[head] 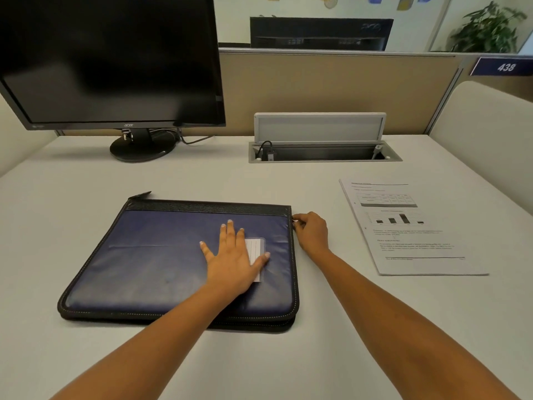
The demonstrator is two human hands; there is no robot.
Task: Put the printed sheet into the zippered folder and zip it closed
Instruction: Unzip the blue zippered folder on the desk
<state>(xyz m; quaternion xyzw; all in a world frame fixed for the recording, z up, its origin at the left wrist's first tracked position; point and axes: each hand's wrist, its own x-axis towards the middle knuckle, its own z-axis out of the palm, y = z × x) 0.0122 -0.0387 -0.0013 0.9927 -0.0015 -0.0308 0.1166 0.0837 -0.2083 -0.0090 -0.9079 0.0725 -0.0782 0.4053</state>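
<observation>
The right hand sits at the right edge of the zippered folder, near its far corner. Its fingers are curled inward and hide most of what they hold; a small dark bit at the fingertips looks like the zipper pull, pinched. The left hand lies flat on the blue cover with fingers spread, pressing down and covering part of a lined label card in a clear pocket. No writing can be made out on the card.

The folder lies closed and flat on the desk, so its inside is out of sight. A black tab sticks out at its far left corner.

The printed sheet lies on the desk to the right of the folder, apart from it and beyond the right hand. It shows a table, a bar chart and paragraphs, all too small to read.

The monitor at far left is dark, cut off at the top and left, and reads "acer" on its lower bezel. A blue plate on the partition reads "438". Another dark monitor shows above the partition.

A recessed cable box in the desk has its lid standing open. A black cable runs into its left end.
</observation>
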